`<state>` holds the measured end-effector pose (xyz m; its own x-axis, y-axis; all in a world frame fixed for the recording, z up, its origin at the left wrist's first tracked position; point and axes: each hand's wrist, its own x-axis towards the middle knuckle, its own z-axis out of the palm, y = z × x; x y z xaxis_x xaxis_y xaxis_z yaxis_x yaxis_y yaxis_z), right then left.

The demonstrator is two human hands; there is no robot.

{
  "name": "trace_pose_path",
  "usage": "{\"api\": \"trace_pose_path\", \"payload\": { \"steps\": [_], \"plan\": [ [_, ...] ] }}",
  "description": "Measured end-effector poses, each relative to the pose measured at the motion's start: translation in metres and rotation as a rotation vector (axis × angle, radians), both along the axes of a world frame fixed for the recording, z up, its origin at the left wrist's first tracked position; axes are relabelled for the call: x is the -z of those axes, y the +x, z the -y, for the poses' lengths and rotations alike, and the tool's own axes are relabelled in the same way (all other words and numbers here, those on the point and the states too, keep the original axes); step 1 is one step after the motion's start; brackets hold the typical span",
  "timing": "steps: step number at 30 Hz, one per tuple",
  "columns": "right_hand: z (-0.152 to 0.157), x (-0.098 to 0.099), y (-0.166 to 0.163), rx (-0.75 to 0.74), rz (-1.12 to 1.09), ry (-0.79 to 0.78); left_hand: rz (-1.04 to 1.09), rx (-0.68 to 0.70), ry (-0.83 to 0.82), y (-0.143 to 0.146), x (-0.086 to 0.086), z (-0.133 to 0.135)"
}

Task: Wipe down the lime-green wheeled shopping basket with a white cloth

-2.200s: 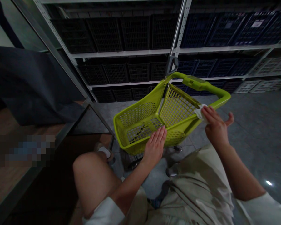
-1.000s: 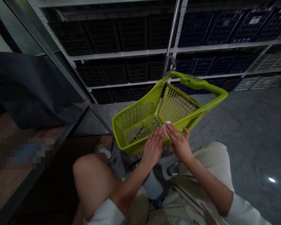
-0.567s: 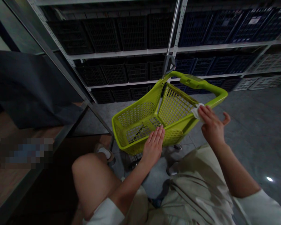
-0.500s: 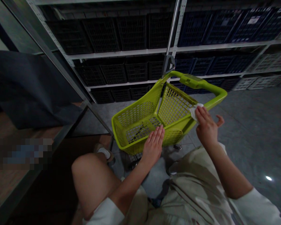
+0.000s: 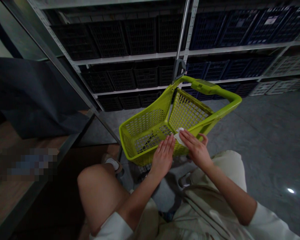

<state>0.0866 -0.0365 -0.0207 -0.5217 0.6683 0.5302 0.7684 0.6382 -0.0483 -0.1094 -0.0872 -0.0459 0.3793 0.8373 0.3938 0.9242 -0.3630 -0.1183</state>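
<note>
A lime-green shopping cart [image 5: 150,120] with a lattice basket stands before me. My left hand [image 5: 163,155] lies across the near side rim, its fingers straight and together; its thumb is hidden. Just right of it, my right hand [image 5: 195,146] presses a white tissue [image 5: 180,137] onto the same rim. The tissue lies under the fingertips, close to the left fingers. A green loop handle [image 5: 227,106] rises at the cart's right end. The flap [image 5: 190,108] stands upright inside the basket.
Shelving [image 5: 130,57] behind the cart carries black crates [image 5: 107,38], blue crates [image 5: 210,30] and pale crates [image 5: 282,66]. A metal pole [image 5: 183,30] rises from the cart's back corner. A wooden surface [image 5: 12,200] with dark cloth [image 5: 35,96] is at left. Grey floor [image 5: 265,133] lies right.
My right hand has slid the tissue left and toward me along the rim, from near the handle to beside my left hand. The left hand stays in place.
</note>
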Motion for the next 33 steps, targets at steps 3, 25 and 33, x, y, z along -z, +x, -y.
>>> {"api": "trace_pose_path", "payload": {
  "steps": [3,25,33],
  "plan": [
    [-0.032,-0.014,0.045,0.171,-0.065,0.125,-0.009,-0.004,-0.002,0.0,-0.001,0.0],
    [-0.015,-0.005,0.025,0.078,0.01,0.088,-0.006,-0.017,0.002,0.001,0.003,0.001],
    [-0.041,-0.022,0.051,0.355,-0.153,0.153,0.016,-0.02,-0.007,0.003,0.003,0.001]
  ]
}}
